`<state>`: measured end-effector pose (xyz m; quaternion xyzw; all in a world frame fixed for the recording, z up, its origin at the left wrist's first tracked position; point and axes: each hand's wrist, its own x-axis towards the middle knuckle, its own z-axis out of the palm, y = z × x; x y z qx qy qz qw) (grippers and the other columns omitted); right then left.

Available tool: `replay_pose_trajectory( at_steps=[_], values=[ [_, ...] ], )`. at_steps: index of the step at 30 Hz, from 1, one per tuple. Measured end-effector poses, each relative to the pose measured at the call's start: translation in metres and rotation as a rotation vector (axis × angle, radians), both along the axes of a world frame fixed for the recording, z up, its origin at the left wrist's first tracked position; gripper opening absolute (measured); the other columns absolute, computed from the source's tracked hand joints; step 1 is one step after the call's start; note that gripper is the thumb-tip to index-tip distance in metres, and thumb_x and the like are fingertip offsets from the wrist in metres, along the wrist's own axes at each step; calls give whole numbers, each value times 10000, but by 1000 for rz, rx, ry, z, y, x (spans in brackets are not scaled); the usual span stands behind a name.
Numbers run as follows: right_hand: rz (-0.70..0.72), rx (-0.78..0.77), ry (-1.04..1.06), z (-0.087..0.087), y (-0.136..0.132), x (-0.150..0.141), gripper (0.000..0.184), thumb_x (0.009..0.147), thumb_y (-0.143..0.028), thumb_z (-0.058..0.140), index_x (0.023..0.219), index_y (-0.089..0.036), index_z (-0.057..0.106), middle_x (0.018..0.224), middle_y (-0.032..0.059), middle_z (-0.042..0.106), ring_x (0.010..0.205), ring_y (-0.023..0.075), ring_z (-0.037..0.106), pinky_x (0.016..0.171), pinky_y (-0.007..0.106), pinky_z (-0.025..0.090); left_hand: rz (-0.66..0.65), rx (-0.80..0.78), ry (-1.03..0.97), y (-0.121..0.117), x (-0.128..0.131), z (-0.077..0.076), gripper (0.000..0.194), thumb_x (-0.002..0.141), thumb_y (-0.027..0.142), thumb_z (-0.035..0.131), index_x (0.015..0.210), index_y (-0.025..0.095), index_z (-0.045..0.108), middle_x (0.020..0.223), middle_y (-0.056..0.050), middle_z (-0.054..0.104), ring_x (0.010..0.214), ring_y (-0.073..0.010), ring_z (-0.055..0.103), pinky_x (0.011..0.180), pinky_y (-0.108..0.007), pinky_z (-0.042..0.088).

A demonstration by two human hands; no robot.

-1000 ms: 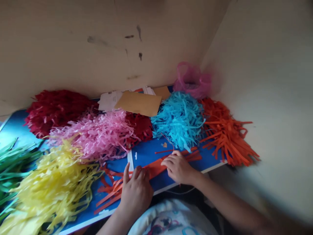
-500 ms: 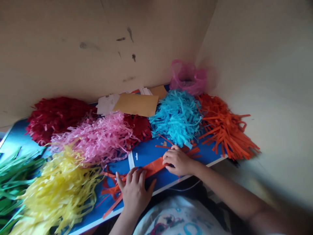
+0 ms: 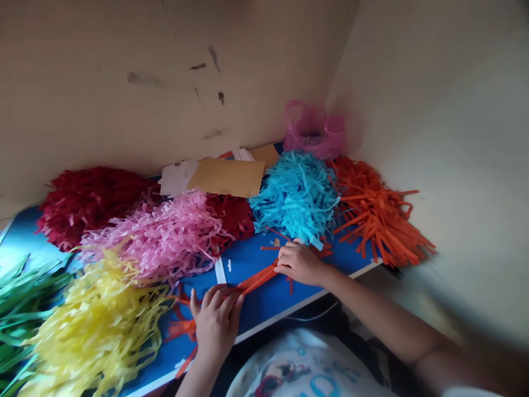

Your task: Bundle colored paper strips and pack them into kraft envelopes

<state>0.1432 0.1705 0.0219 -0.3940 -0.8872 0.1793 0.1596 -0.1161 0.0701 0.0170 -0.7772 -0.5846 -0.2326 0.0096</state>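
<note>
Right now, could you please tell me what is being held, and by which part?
Fringed orange paper; the left hand and right hand grip opposite ends of its unfringed middle.

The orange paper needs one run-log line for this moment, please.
left hand: on orange paper; right hand: grip closed on it; paper: bunched narrow between hands; blue streamers: beyond right hand

Dim room, leftward glare, blurred edges

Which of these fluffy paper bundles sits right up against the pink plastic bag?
The light blue bundle, just in front of the pink plastic bag, between the brown envelope and the loose orange bundle.
</note>
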Motion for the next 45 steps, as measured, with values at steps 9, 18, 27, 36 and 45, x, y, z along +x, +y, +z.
replay_pose_trajectory(
  at_steps=[9,18,27,36,45],
  values=[
    [-166,26,-71,-2,-4,-17,294,802,-245,673,525,-177,601,672,15,624,748,175,520,690,318,310,121,-107,22,17,3,3,279,891,336,595,643,245,687,735,1,716,900,-241,636,1006,-484,261],
    [-204,86,-72,13,-13,-17,111,830,-287,692,774,-198,658,859,35,686,873,204,554,818,367,341,79,-50,189,21,9,11,169,892,257,564,887,251,733,904,-61,721,977,-281,608,1053,-546,243],
    [69,290,-96,5,-19,-23,224,974,-199,532,785,-213,650,787,-18,690,933,174,536,943,422,264,-57,79,172,16,22,22,138,879,267,599,858,242,733,940,-43,738,1023,-287,608,1134,-606,141],
    [99,345,18,-6,-30,-27,212,968,-170,538,810,-209,673,753,-19,685,817,158,541,863,377,304,-92,109,86,7,8,-3,203,902,179,589,919,312,742,802,24,748,896,-213,638,1070,-479,241],
    [-79,-28,131,-9,-15,10,176,753,-265,820,663,-196,685,799,-10,678,826,160,577,770,321,339,-69,-83,-66,6,-20,-8,143,884,329,642,791,284,741,782,6,751,838,-210,640,901,-403,349]
  ],
)
